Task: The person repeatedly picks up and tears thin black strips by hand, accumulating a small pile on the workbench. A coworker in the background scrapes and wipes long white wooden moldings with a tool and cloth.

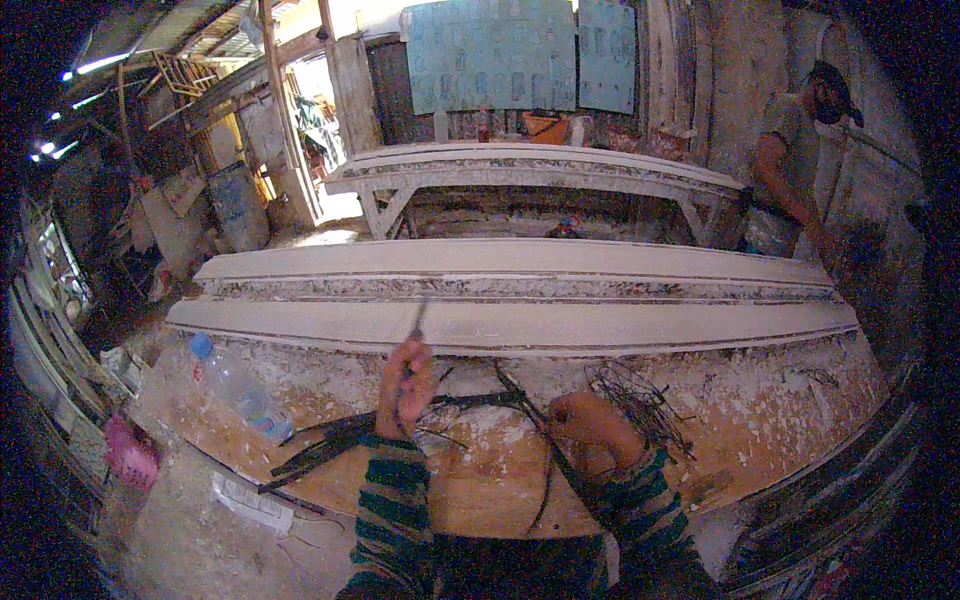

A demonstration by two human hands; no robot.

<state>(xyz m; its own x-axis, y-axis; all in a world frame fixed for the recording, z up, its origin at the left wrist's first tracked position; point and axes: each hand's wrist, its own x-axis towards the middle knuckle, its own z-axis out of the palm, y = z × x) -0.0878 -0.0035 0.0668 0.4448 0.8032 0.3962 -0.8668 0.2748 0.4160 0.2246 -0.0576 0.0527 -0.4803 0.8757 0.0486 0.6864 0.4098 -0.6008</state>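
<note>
My left hand [408,382] is closed around a thin, dark, blade-like tool [420,316] that points up and away; its outline is blurred. Closed fingers of my right hand [596,432] rest against a long dark strip [555,447], which seems pinched in them and slants toward me. More dark flat strips [335,442] lie in a loose bundle on the wooden table [490,505], reaching left from between my hands. A tangle of thin dark wire or string [640,402] sits just right of my right hand.
Two long whitish moulding pieces [520,322] span the table's far side. A clear bottle with a blue cap [238,388] lies at the left. Behind is a white-dusted bench [550,180]; a co-worker [790,165] stands at far right. A pink bag [130,452] hangs low left.
</note>
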